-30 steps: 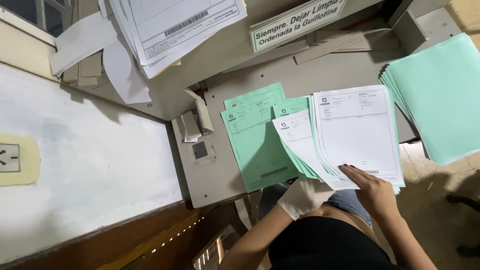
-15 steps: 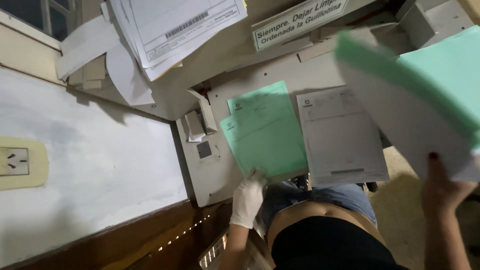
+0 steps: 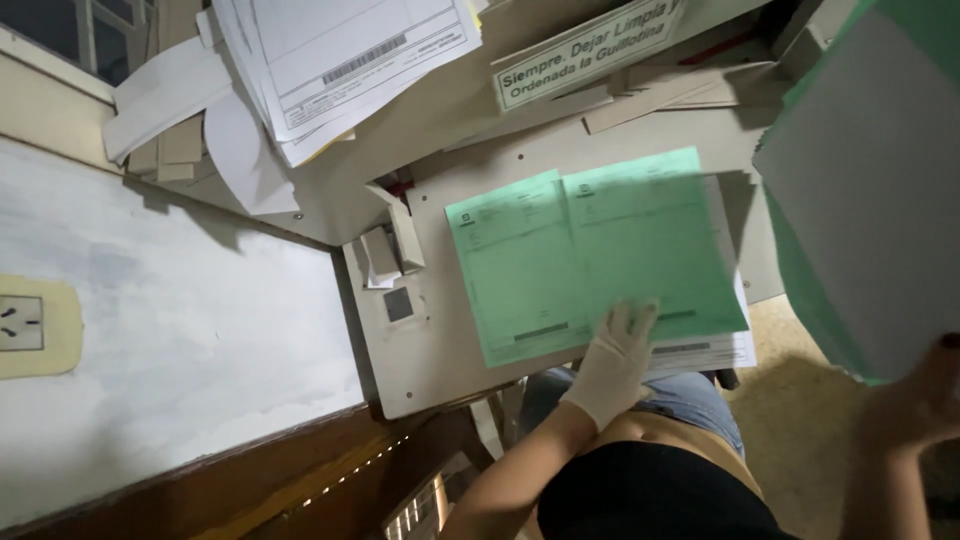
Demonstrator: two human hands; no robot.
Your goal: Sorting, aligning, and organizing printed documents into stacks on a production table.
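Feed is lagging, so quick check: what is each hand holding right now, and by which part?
The right hand grips a lifted stack of sheets by its lower edge. The gloved left hand holds nothing; it lies flat on the green sheets near their bottom edge.

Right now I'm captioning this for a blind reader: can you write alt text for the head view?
A gloved left hand presses on green printed sheets lying on a grey work table, while the bare right hand holds up a stack of green and white paper. More white papers are piled at the far side, above a white wall.
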